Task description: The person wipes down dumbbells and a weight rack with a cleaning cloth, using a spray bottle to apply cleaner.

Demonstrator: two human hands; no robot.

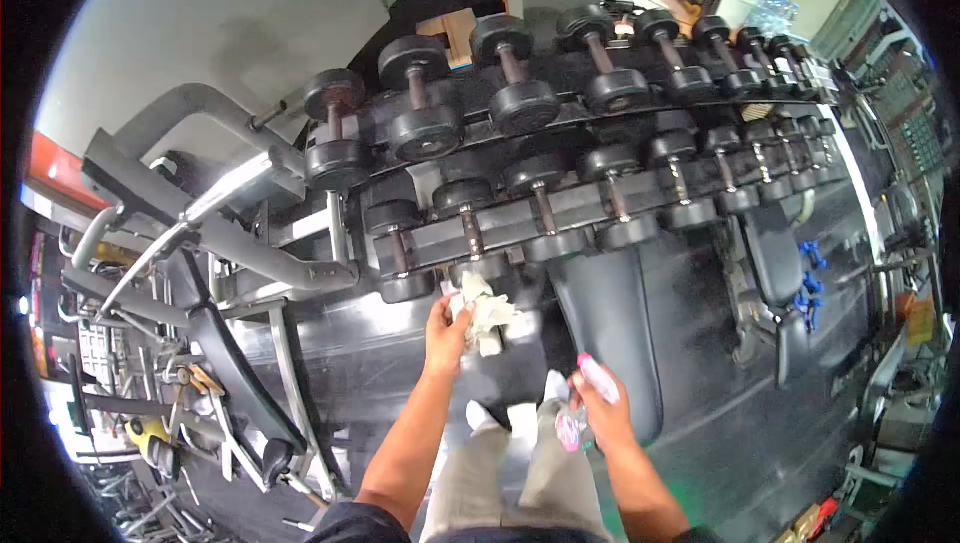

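Observation:
My left hand (448, 335) is closed around a crumpled whitish cloth (485, 311), held just in front of the lower row of dumbbells. The nearest dumbbell (472, 233) sits on the lower rack tier right behind the cloth; its near end is partly covered by it. Lower and to the right, my right hand (603, 408) grips a spray bottle (572, 428) with a pink and white nozzle and a pinkish label. The fingers wrap around the neck of the bottle, which hangs apart from the rack, over the edge of a black bench (615, 333).
A two-tier rack (580, 213) carries several black dumbbells across the view. To the left stands a grey exercise machine (230, 193) with metal bars. Another bench (775, 263) and small blue dumbbells (811, 283) are at the right. A cluttered table (680, 3) stands behind the rack.

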